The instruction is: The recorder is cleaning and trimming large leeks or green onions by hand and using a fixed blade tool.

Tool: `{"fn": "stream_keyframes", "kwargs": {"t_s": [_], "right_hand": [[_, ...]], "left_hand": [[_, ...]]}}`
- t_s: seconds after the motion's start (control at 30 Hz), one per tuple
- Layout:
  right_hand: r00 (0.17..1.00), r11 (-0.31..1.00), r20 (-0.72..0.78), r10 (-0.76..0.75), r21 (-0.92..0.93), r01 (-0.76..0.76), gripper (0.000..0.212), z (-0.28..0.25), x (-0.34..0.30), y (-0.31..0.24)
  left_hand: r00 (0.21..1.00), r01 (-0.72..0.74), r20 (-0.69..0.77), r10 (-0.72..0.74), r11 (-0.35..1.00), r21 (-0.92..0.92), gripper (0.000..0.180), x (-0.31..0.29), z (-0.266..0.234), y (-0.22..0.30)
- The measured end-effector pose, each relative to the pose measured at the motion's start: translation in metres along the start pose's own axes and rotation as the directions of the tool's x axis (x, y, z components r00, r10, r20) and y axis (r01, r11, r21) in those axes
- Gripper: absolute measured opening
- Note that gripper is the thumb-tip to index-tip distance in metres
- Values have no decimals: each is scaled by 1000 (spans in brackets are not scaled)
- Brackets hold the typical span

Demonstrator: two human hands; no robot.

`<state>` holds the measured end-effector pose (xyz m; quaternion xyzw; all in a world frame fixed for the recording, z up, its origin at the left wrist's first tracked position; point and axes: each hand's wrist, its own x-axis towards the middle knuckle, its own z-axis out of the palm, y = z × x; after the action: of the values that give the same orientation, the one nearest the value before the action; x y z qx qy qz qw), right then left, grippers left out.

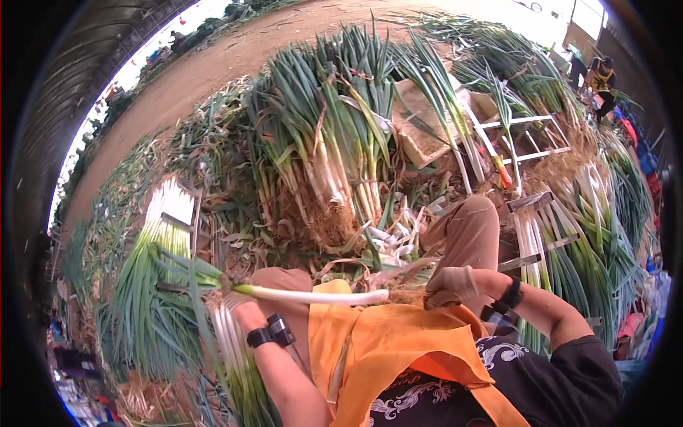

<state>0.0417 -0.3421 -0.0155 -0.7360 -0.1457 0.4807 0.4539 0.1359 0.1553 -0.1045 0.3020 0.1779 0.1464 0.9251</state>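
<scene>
A long green onion [320, 295] lies level across my lap, its white stem peeled and bright. My gloved left hand [238, 300] is closed around its green end. At the other end, brown roots [407, 296] reach my gloved right hand [449, 286], whose fingers are closed about their tips. An orange apron [398, 338] covers my lap below the stem. Beside my left hand, a pile of cleaned green onions [160, 263] rests in a metal rack, white ends pointing away. In front of my knees stands a large upright bunch of unpeeled green onions [331, 135], roots down.
Peeled scraps [395, 238] litter the ground before my knees. Right of them are a white frame [523, 139], a pale foam box [423, 128] and more green onions [587, 235] in a metal rack. Another person [603, 82] stands far right. A dirt path [235, 57] runs behind.
</scene>
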Motion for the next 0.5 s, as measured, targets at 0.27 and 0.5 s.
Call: {"fn": "stream_keyframes", "kwargs": {"t_s": [0.27, 0.5], "right_hand": [[693, 758, -622, -363, 235, 608, 21, -60, -162, -25], [701, 857, -707, 96, -300, -420, 26, -183, -54, 20]], "left_hand": [[962, -24, -259, 89, 969, 247, 25, 2, -18, 18], [987, -2, -154, 40, 971, 239, 22, -75, 18, 15]]}}
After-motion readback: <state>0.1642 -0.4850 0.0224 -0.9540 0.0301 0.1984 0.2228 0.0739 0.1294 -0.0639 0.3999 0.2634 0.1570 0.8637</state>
